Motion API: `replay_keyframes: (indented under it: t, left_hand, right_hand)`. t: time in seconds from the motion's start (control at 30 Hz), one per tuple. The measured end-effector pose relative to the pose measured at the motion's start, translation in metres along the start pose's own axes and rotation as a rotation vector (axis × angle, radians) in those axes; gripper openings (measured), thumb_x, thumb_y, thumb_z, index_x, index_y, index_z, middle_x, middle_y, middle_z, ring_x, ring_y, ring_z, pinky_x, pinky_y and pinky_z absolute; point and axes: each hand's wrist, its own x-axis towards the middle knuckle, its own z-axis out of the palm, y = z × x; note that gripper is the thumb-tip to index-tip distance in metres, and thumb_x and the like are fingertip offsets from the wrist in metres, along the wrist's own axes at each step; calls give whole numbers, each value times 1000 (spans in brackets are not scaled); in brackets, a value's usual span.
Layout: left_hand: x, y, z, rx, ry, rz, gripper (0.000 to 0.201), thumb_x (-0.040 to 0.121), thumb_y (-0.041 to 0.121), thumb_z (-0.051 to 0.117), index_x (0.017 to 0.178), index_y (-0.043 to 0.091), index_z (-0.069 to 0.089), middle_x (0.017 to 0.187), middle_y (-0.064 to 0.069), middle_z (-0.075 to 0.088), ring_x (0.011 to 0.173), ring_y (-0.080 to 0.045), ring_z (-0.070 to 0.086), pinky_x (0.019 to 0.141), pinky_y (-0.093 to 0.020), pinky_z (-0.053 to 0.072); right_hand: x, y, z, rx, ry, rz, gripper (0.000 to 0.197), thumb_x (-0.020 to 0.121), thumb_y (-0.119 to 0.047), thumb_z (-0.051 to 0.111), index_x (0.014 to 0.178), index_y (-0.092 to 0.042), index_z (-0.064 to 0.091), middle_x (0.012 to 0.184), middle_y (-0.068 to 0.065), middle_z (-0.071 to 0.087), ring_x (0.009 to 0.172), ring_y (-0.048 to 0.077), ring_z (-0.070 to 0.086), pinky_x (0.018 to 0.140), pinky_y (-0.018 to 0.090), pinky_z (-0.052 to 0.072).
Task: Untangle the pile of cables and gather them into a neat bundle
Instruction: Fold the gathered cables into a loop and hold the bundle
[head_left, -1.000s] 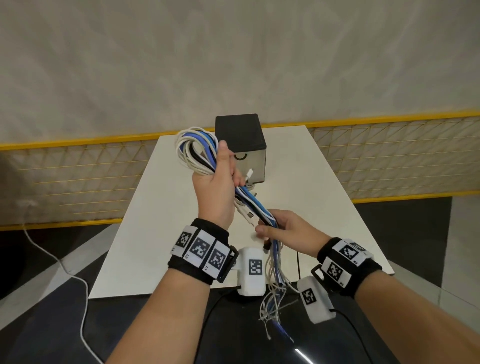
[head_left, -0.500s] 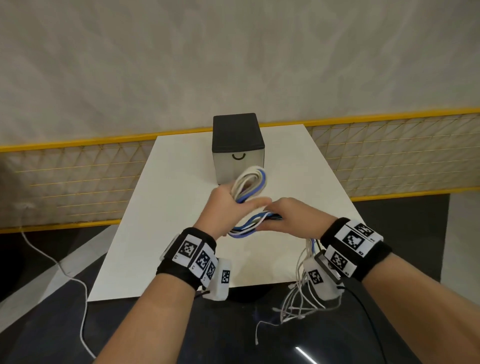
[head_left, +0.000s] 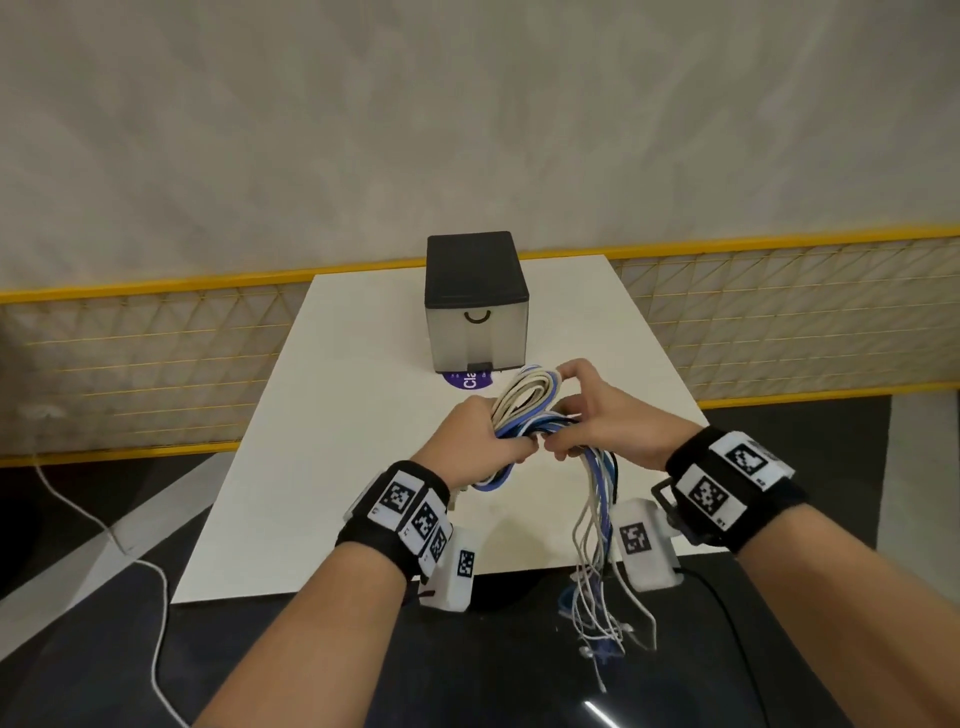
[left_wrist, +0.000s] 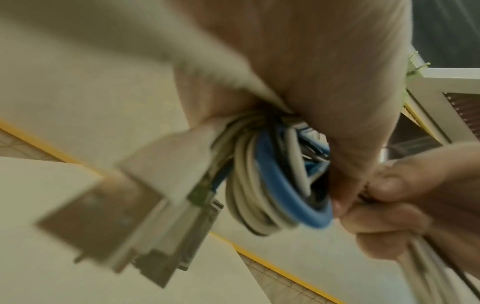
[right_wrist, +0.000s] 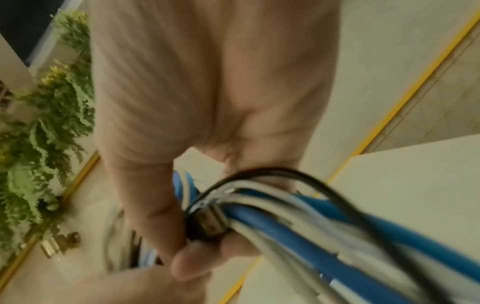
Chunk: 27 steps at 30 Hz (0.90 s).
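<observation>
Cables (head_left: 524, 402), white, blue and black, form a folded bundle at the centre of the head view, held above the near half of the white table (head_left: 363, 415). Left hand (head_left: 475, 441) grips the looped part with curled fingers, while right hand (head_left: 605, 415) grips the adjoining strands, whose loose ends hang toward the lower frame. Black-topped box (head_left: 475, 301) stands on the table behind the hands.

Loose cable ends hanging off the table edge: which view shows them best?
Head view: the loose cable ends hang below the right hand in full. Right wrist shows only blurred strands near the grip; left wrist catches a sliver.
</observation>
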Motion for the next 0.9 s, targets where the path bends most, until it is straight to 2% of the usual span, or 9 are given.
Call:
replay_keyframes:
  t: [0.17, 0.27, 0.4, 0.5, 0.6, 0.7, 0.77, 0.83, 0.9]
  left_hand:
    - [1, 2, -2, -193, 161, 22, 14, 89, 20, 68, 78, 14, 62, 68, -2, 62, 66, -20, 60, 66, -29, 48]
    - [-2, 7, -2, -344, 145, 21, 10, 92, 15, 65, 91, 6, 66, 73, -3, 70, 67, -10, 65, 71, -20, 52]
    - [-3, 4, 11, -451, 176, 2, 21, 92, 22, 67, 91, 2, 63, 56, -1, 60, 57, -17, 63, 79, -48, 60]
    - [-2, 7, 15, -404, 218, 16, 29, 87, 29, 72, 93, 2, 64, 53, -2, 60, 53, -16, 61, 71, -43, 59]
    - [-1, 13, 17, -411, 211, 60, 30, 82, 30, 77, 88, 5, 62, 60, -6, 61, 56, -16, 61, 62, -32, 55]
    - [3, 18, 23, -436, 161, 93, 36, 82, 29, 77, 106, 7, 62, 85, -3, 68, 78, -9, 66, 70, -18, 52]
    - [5, 18, 24, -443, 129, 84, 49, 81, 37, 76, 119, 11, 58, 100, -2, 70, 94, -6, 67, 79, -14, 51]
    - [5, 17, 23, -457, 123, 54, 59, 75, 50, 78, 118, 15, 59, 103, -3, 71, 96, -8, 68, 81, -19, 53]
    - [4, 15, 23, -505, 159, 1, 50, 76, 51, 77, 108, 15, 63, 93, 0, 72, 87, -9, 70, 72, -22, 54]
  right_hand:
    - [-16, 41, 4, -121, 95, -96, 14, 91, -13, 61, 103, -9, 57, 91, 6, 67, 92, 26, 68, 92, 44, 50]
    - [-23, 59, 15, -5, 183, -146, 17, 98, -21, 50, 101, -6, 54, 88, 10, 65, 95, 21, 69, 94, 37, 50]
    - [-21, 54, 32, 129, 327, -244, 21, 101, -25, 38, 88, -11, 45, 64, -2, 44, 55, 15, 50, 71, 42, 55]
    - [-14, 40, 37, 236, 418, -261, 22, 102, -28, 35, 84, -19, 43, 61, -7, 37, 47, 10, 32, 47, 30, 36]
    - [-4, 28, 39, 94, 466, -253, 17, 102, -28, 36, 91, -19, 45, 64, -4, 43, 46, 8, 36, 48, 29, 34]
    - [4, 16, 47, 94, 426, -301, 13, 98, -10, 41, 108, -14, 47, 85, 7, 61, 69, 3, 59, 65, 25, 48]
    - [7, 15, 50, 69, 372, -316, 27, 92, -4, 44, 119, -6, 46, 111, 19, 59, 94, 17, 61, 82, 31, 50]
    - [5, 11, 48, -191, 389, -319, 29, 89, 2, 46, 118, -3, 46, 116, 14, 48, 98, 21, 56, 82, 31, 49]
    - [0, 7, 47, -347, 332, -375, 30, 84, 11, 42, 103, -12, 48, 104, 3, 36, 89, 11, 47, 76, 26, 49]
